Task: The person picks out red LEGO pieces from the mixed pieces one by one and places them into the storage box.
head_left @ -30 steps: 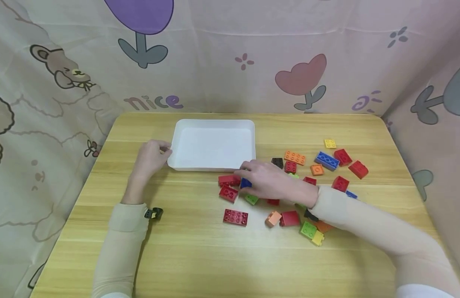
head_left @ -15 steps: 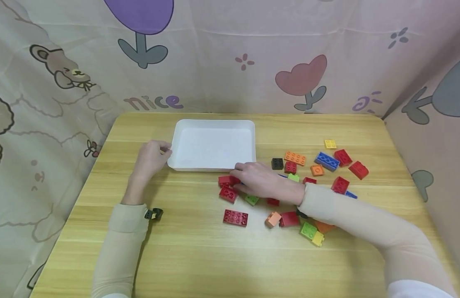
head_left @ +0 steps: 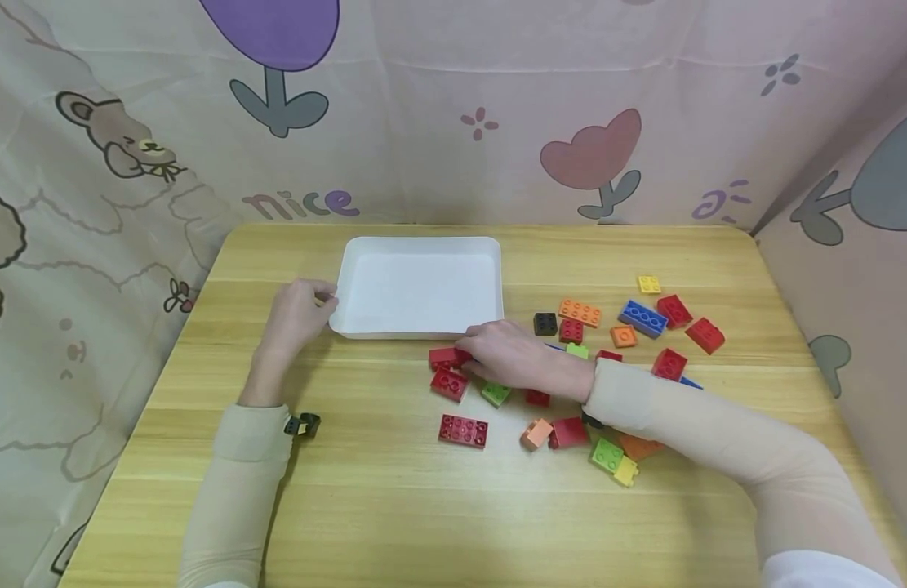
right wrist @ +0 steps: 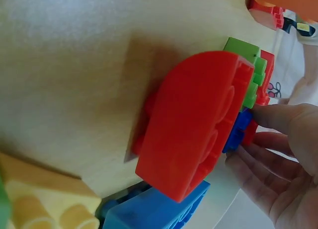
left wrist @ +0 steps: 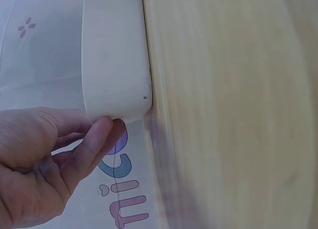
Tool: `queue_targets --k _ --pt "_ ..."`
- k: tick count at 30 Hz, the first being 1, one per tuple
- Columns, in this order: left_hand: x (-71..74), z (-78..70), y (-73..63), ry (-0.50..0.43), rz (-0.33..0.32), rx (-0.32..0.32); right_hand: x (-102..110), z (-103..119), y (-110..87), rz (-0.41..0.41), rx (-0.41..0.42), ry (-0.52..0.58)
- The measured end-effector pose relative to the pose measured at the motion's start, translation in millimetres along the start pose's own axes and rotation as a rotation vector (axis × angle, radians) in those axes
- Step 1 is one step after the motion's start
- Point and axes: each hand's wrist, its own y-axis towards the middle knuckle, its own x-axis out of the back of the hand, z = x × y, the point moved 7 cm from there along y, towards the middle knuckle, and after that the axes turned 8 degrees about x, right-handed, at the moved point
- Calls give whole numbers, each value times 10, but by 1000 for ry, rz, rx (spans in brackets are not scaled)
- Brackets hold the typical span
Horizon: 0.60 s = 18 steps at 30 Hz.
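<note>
In the head view my left hand [head_left: 299, 314] pinches the left rim of a white tray [head_left: 424, 290]. The left wrist view shows its thumb and fingers right at the tray's corner. My right hand [head_left: 506, 355] reaches low among plastic building bricks, fingertips beside a red brick [head_left: 444, 358] near the tray's front right corner. In the right wrist view, a blue brick [right wrist: 239, 128] and the red one behind it lie between thumb and fingers; I cannot tell which is gripped. A green brick [right wrist: 242, 49] and a large curved red brick [right wrist: 186, 124] are close by.
Several loose bricks spread over the wooden table [head_left: 380, 506], including an orange one [head_left: 580, 312], a black one [head_left: 544, 323], a blue one [head_left: 642, 318] and a yellow one [head_left: 648, 284]. A dark red brick [head_left: 464, 430] lies nearer the front. A printed curtain [head_left: 424, 114] stands behind.
My right hand has moved slightly left, covering the blue brick in the head view and uncovering the black brick. The left hand and tray stay in place.
</note>
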Motion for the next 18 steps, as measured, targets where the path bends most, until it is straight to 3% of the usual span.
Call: queue_targets --k 8,18 --pt "5 3 -9 -1 -7 -9 0 -3 2 -5 -6 20" --pt "4 16 -4 2 -5 -4 127 -16 -65 -59 5 128"
